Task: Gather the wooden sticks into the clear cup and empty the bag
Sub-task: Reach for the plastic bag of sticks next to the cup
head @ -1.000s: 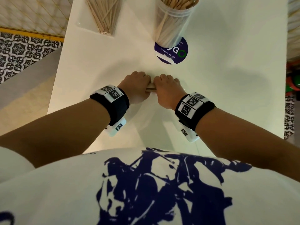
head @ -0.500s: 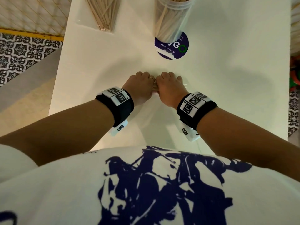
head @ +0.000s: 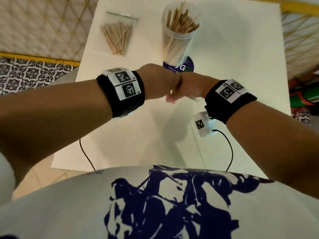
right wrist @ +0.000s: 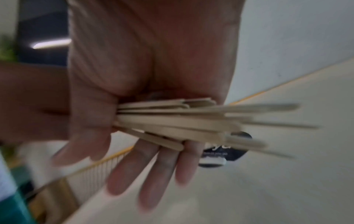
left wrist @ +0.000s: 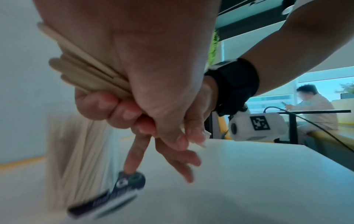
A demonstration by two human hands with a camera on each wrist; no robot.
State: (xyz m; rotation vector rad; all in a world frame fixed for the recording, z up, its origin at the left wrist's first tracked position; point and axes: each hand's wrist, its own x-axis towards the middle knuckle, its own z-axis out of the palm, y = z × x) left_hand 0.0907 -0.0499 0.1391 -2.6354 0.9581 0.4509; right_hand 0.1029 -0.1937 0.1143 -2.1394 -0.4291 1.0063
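My left hand (head: 157, 81) and right hand (head: 189, 90) are pressed together in the air above the white table (head: 241, 66), just in front of the clear cup (head: 179, 31). The cup is upright and holds many wooden sticks. In the left wrist view my left hand (left wrist: 118, 109) grips a bundle of wooden sticks (left wrist: 86, 72) with curled fingers. In the right wrist view the same sticks (right wrist: 182, 121) lie across my right hand (right wrist: 153, 174), whose fingers are straight and point down. The clear zip bag (head: 119, 35) lies at the back left with several sticks inside.
A round purple sticker (head: 188, 66) sits under the cup. Cables hang off the table's near edge (head: 155, 168). Patterned floor and a gold lattice lie to the left of the table. A seated person (left wrist: 316, 109) is far behind on the right.
Both hands were down on the table closed over the sticks; now they are lifted clear of it with the bundle, nearer the cup. My right fingers have straightened.
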